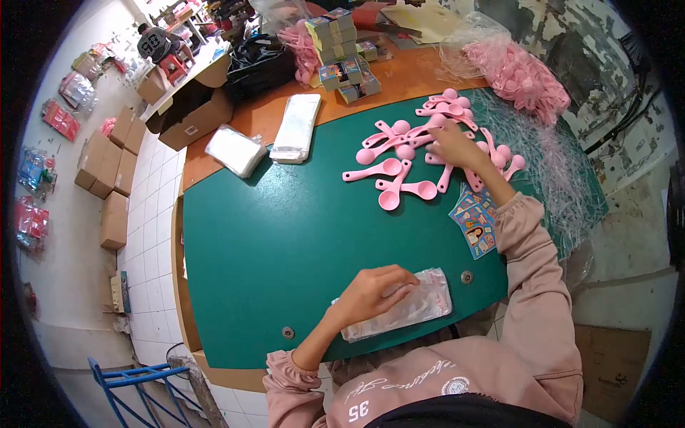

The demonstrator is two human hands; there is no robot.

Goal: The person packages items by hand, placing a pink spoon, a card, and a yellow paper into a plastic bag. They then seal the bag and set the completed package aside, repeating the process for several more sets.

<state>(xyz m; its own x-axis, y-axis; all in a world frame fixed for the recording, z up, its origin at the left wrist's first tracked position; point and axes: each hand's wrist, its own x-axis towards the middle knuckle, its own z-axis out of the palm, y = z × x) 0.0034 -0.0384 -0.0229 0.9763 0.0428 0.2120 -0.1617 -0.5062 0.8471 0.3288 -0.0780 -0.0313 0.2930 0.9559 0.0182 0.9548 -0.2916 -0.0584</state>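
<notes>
My left hand [378, 291] rests over a stack of clear plastic bags [428, 303] at the table's near edge, its fingers loosely curved with the thumb apart. Farther out, my right hand [457, 148] reaches into a loose pile of pink measuring spoons [389, 168]. Its fingers are bent together onto a spoon in the pile; the fingertips are partly hidden. Several spoons lie crossed over each other, some bowl up, some bowl down. Blue printed cards [474, 228] lie fanned beneath my right forearm.
Stacks of bags [296, 128] and a wrapped white packet [237, 151] lie at the far left. Behind are bundled cards [349, 75], a black bag [260, 68] and an open carton [193, 118]. Bagged pink spoons [517, 78] and crumpled plastic film [549, 178] occupy the right. A person [158, 44] sits far off.
</notes>
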